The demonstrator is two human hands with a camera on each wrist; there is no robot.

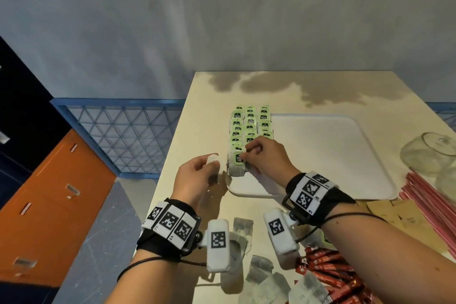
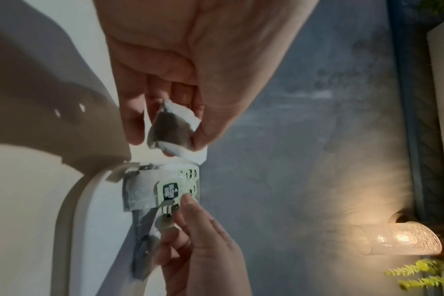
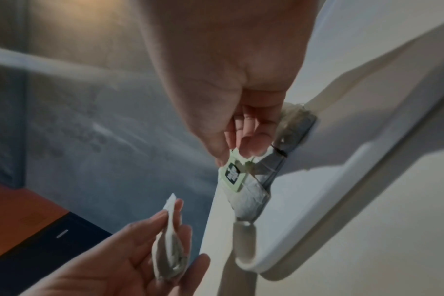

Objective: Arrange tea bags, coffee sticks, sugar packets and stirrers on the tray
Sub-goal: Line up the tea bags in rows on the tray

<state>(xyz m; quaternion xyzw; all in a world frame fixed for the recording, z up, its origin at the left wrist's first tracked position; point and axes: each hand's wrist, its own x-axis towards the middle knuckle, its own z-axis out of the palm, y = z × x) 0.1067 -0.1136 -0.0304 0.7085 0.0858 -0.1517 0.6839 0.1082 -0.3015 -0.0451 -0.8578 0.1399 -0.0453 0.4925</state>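
Note:
A white tray (image 1: pixel 328 160) lies on the cream table. Along its left side stand rows of tea bags with green tags (image 1: pixel 250 126). My right hand (image 1: pixel 248 154) pinches the green tag (image 3: pixel 232 172) of the nearest tea bag (image 1: pixel 235 168) at the tray's front left corner. Just left of the tray, my left hand (image 1: pixel 206 166) holds another white tea bag (image 2: pixel 173 130) between thumb and fingers, off the table. Loose tea bags (image 1: pixel 261 276) lie at the table's front edge, and red coffee sticks (image 1: pixel 328 269) are piled to their right.
A bundle of thin pink sticks (image 1: pixel 429 195) and brown paper packets (image 1: pixel 399 215) lie right of the tray. A glass jar (image 1: pixel 429 155) lies on its side at the right edge. The table's left edge runs close by my left hand, with floor and orange drawers (image 1: pixel 56 200) below.

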